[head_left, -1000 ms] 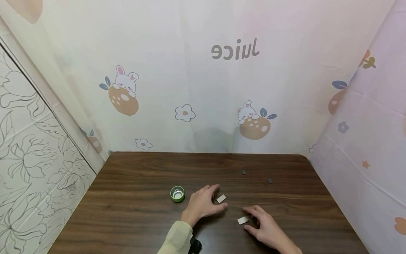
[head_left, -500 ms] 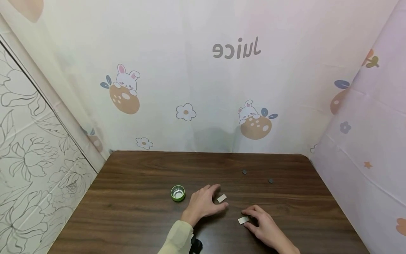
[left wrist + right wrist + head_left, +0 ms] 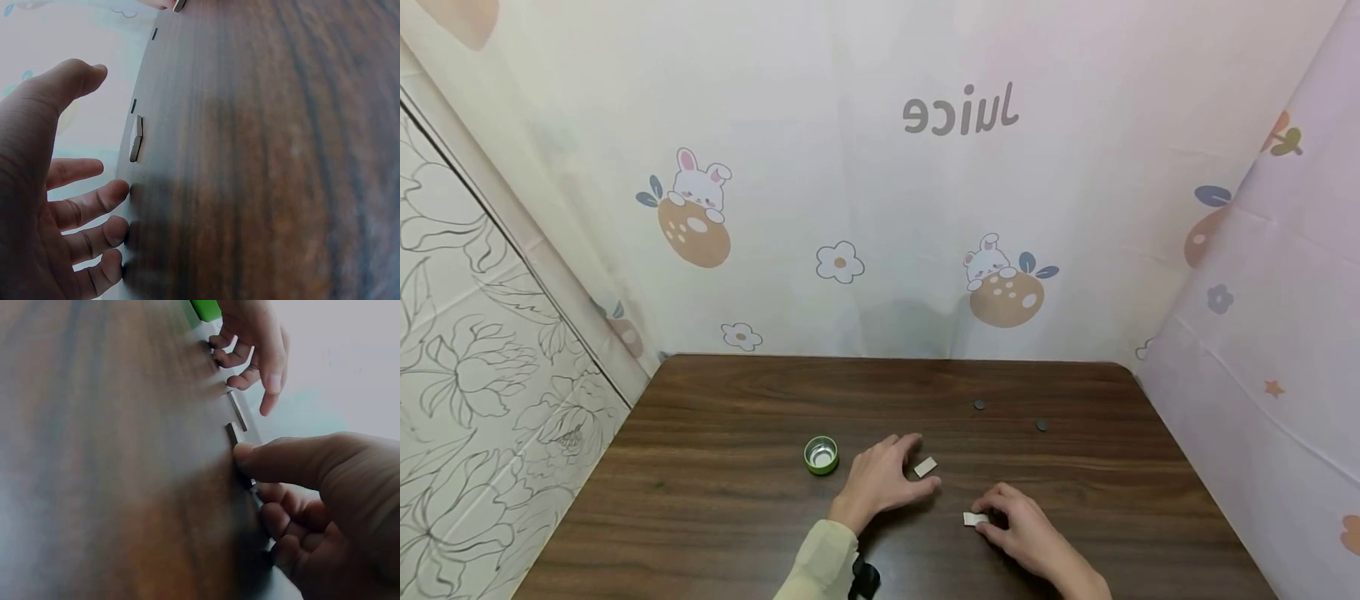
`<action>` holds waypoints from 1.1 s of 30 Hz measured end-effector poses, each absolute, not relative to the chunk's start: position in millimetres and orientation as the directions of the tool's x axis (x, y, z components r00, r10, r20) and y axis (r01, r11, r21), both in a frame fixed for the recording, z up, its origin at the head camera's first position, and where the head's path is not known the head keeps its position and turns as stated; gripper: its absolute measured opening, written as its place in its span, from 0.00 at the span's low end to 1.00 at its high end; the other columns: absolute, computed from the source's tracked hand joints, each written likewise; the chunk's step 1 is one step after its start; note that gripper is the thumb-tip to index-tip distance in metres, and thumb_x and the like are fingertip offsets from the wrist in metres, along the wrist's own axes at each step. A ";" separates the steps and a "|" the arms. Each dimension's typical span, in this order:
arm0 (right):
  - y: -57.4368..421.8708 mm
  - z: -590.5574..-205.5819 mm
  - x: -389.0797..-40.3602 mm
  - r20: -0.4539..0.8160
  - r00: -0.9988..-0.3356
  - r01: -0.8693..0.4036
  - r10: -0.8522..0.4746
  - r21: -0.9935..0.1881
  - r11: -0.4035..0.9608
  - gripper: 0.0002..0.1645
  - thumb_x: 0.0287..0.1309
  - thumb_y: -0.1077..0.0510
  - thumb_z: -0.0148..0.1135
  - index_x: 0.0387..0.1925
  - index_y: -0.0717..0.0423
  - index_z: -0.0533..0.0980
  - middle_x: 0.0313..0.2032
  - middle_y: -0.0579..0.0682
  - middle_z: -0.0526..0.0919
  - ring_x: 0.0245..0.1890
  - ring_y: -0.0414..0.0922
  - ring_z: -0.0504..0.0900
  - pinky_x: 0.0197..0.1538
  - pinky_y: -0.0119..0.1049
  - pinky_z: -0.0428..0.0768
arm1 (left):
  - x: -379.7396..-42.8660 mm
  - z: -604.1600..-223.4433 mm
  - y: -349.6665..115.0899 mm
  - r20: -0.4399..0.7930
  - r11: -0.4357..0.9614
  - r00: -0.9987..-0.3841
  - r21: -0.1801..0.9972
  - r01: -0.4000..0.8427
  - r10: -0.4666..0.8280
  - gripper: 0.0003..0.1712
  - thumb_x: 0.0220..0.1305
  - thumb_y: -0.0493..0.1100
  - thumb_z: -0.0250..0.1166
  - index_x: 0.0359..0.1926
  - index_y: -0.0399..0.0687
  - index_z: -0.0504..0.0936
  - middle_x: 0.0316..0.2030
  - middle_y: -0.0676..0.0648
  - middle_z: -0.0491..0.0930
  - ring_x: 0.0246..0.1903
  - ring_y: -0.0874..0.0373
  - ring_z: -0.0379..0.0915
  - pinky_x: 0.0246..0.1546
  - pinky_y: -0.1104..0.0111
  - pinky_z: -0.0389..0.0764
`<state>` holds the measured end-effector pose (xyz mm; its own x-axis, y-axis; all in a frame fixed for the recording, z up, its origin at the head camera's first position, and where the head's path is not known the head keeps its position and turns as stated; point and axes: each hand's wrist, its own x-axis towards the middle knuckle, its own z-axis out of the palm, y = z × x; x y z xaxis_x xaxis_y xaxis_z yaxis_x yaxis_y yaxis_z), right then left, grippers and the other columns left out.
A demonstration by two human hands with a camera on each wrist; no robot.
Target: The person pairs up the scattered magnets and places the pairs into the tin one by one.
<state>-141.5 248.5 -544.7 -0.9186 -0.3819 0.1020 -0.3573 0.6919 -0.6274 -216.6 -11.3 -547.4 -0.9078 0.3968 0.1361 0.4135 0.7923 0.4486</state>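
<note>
Left hand [image 3: 880, 480]: spread over the brown wood-grain counter [image 3: 715, 521], beside a flat pale rectangular block [image 3: 926, 467]
Right hand [image 3: 1021, 527]: pinching another flat pale rectangular block [image 3: 972, 519]

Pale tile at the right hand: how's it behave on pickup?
The pale tile is probably stiff, given its straight edges. Its flat, rectangular shape makes rolling unlikely. Small and thin-looking, it's likely light too.
</note>
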 end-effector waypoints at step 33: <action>250.5 -537.9 -152.0 0.018 -0.911 -0.311 -0.412 -0.685 0.658 0.07 0.60 0.58 0.73 0.30 0.45 0.81 0.30 0.35 0.79 0.31 0.29 0.71 0.33 0.29 0.72 | -213.3 -554.4 -0.6 0.180 0.800 -0.945 0.502 0.328 0.273 0.34 0.55 0.67 0.75 0.57 0.54 0.88 0.40 0.55 0.84 0.37 0.59 0.81 0.38 0.61 0.81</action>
